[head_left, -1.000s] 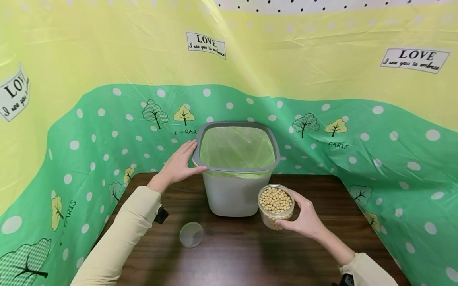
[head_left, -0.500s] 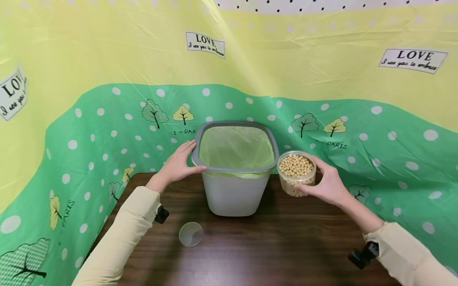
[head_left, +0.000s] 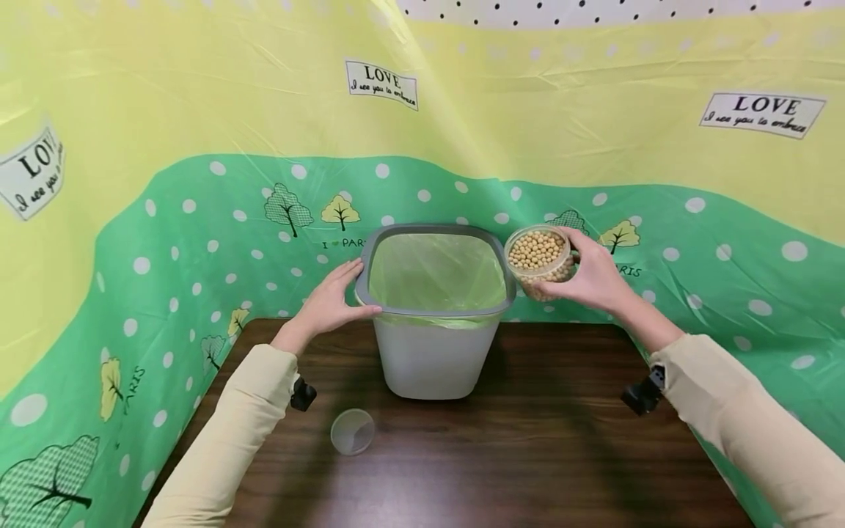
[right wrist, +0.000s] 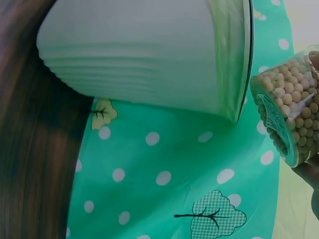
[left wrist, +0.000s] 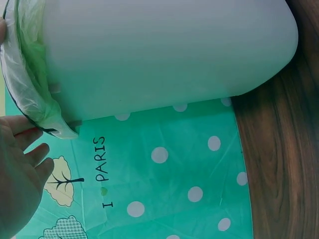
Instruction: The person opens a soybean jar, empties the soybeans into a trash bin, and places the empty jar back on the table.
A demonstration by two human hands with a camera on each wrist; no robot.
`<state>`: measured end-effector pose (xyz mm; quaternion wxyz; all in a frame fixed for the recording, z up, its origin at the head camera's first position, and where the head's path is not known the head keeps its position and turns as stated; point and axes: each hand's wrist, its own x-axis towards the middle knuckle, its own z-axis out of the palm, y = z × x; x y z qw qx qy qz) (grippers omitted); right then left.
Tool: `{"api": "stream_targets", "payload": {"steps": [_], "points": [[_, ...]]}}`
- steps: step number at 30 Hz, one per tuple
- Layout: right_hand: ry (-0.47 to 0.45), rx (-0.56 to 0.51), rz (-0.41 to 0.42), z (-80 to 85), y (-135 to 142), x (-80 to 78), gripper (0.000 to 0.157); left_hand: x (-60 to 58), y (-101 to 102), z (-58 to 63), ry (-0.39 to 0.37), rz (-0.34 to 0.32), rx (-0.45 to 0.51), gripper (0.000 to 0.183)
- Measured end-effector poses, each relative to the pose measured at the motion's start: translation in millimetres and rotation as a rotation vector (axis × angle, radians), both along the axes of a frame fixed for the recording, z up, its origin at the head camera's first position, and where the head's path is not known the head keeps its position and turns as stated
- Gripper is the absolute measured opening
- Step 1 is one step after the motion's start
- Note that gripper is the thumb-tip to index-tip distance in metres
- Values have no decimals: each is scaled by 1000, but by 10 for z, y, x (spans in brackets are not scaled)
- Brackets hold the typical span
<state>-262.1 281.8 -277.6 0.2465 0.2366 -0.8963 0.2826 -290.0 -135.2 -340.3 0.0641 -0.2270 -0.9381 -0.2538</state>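
Observation:
A grey-white trash bin [head_left: 432, 359] with a dark grey rim and a green liner bag [head_left: 436, 271] stands on the table. My left hand [head_left: 330, 301] rests on its left rim, thumb along the front corner and fingers stretched along the side; the left wrist view shows the fingertips right at the lined edge. Beside the right rim, raised to about its height, my right hand [head_left: 594, 271] grips a clear plastic jar [right wrist: 286, 107] filled with round, pale yellow soybeans [head_left: 536, 249]. The jar has no lid on and tilts slightly toward the bin.
On the dark wooden table [head_left: 502, 455], a clear round lid [head_left: 353, 432] lies in front of the bin, to the left. A green and yellow printed curtain [head_left: 594, 147] surrounds the table at the back and sides, close behind the bin.
My right hand has lifted the jar from in front of the bin up and out to the right, then up and slightly left beside the rim. My left hand has stayed put.

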Motion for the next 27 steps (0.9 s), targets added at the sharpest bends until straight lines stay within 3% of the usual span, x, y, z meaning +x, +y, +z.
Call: {"api": "stream_targets", "payload": {"steps": [11,17,27], "points": [[43,124,24,121,-148,-405,93,-2,8,-16,-1,3,25,93],[87,223,65,159,-236,-501,96,-5,-1,-21,-8,8,30,94],[271,456,113,144,-236,-566,96,10,10,-8,-11,-2,47,94]]}}
